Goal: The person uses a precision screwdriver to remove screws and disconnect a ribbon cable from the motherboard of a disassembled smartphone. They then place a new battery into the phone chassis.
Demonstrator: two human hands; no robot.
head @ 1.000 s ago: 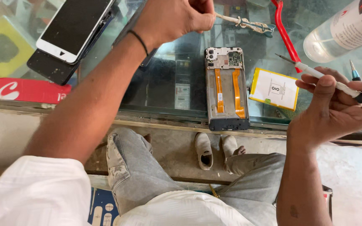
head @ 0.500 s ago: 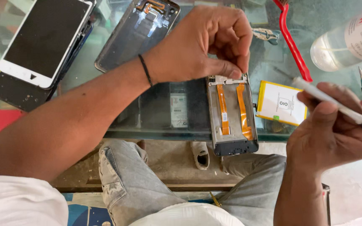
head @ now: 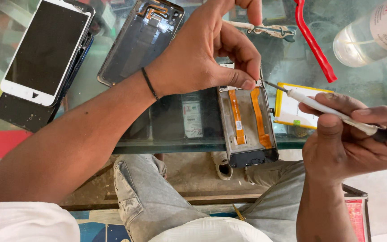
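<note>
- The left hand [head: 202, 54] reaches over the glass table [head: 166, 116]; thumb and forefinger are pressed together at the top edge of the opened phone frame [head: 247, 123]. What they pinch is too small to see.
- The right hand [head: 350, 139] is closed around a white screwdriver [head: 323, 107], whose tip points toward 10 o'clock and meets the frame's top right corner.
- The frame lies at the table's near edge, orange flex cables visible inside.
- At 3 o'clock of it lies a yellow-edged battery [head: 292, 110], partly covered by the screwdriver.
- A clear bottle [head: 372, 36] at 2 o'clock is cut off.
</note>
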